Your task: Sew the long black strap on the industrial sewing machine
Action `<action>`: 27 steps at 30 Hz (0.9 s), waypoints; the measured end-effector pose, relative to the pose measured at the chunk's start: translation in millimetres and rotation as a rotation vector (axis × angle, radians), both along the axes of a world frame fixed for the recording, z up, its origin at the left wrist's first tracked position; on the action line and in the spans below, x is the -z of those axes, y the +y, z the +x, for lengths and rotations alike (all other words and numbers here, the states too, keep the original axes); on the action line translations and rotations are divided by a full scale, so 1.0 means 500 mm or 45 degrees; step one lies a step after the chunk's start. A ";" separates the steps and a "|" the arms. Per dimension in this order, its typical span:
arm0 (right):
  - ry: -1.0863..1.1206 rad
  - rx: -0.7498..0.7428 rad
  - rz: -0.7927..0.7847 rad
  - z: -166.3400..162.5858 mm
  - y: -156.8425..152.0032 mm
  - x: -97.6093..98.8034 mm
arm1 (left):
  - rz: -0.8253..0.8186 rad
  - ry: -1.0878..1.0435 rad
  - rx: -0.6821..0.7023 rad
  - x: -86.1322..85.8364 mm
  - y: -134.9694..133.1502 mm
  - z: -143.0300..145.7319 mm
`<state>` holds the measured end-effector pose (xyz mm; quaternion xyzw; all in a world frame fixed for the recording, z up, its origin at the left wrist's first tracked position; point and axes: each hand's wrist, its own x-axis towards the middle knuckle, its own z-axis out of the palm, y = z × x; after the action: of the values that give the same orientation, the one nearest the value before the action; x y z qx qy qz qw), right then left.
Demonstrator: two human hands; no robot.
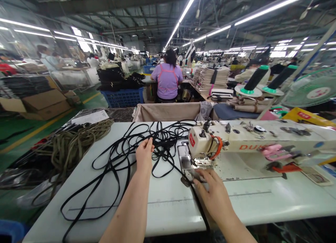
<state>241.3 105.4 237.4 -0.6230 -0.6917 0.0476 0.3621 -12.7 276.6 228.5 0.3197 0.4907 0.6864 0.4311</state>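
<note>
Long loops of narrow black strap (112,162) lie tangled over the left part of the pale sewing table (168,222). My left hand (145,151) is closed in a pinch at the tangle, with strap at its fingertips. My right hand (214,192) rests on the bed of the white sewing machine (246,141), fingers stretched toward the presser foot (202,162) and thumb apart. One length of strap runs from the tangle past the needle plate (186,162), beside my right thumb and over the table's front edge. My right fingertips are partly hidden against the plate.
Olive straps (81,141) hang in a heap left of the table. Behind it is a beige cloth-lined bin (168,112). Two black thread cones (254,78) and a green fan (315,89) stand at right. A person in purple (168,78) sits ahead.
</note>
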 end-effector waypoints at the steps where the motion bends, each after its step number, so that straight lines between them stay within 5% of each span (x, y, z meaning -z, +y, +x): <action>1: -0.017 0.004 0.023 0.010 -0.007 0.000 | -0.004 0.007 -0.046 0.000 -0.001 -0.003; 11: -0.461 0.137 0.344 0.139 -0.036 0.023 | 0.244 0.566 -0.438 -0.061 -0.087 -0.019; 14: -0.531 0.213 0.406 0.151 -0.044 0.022 | 0.407 0.772 -0.325 -0.083 -0.155 0.009; 17: -0.552 0.235 0.413 0.144 -0.049 0.018 | 0.504 0.885 -0.009 -0.084 -0.253 0.043; 20: -0.551 0.210 0.360 0.134 -0.051 0.018 | 0.756 1.272 0.432 -0.042 -0.364 0.066; 25: -0.544 0.209 0.303 0.129 -0.053 0.018 | 1.401 1.823 0.649 0.122 -0.473 0.072; 27: -0.551 0.203 0.299 0.128 -0.055 0.015 | 1.417 1.933 0.833 0.177 -0.482 0.064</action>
<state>305.3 78.1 229.8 -0.6249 -0.7027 -0.1959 0.2781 19.5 35.4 140.1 0.9501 0.1323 0.2796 -0.0404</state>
